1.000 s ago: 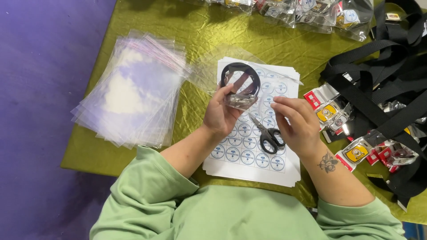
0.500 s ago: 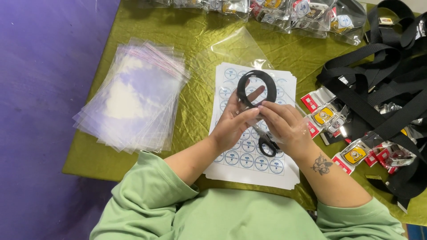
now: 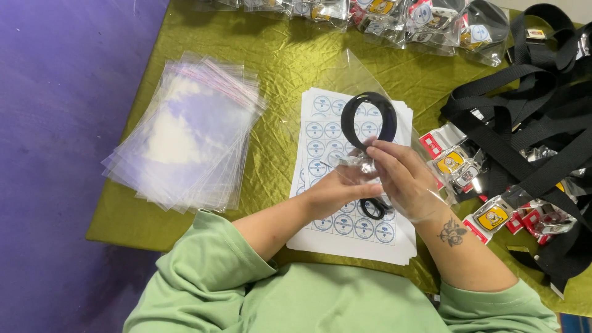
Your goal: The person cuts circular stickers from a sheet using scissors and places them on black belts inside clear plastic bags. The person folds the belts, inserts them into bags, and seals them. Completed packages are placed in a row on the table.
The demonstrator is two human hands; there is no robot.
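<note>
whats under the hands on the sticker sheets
Black scissor handles lie on the sticker sheets below the left hand and right hand; the blades are covered.

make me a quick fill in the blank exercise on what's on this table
1. The stack of clear plastic bags lies on the ____ side of the white sheet of round stickers.
2. Both hands, left hand and right hand, hold a coiled ____ strap loop.
3. The table cloth is olive ____.

Missing words: left; black; green
</note>
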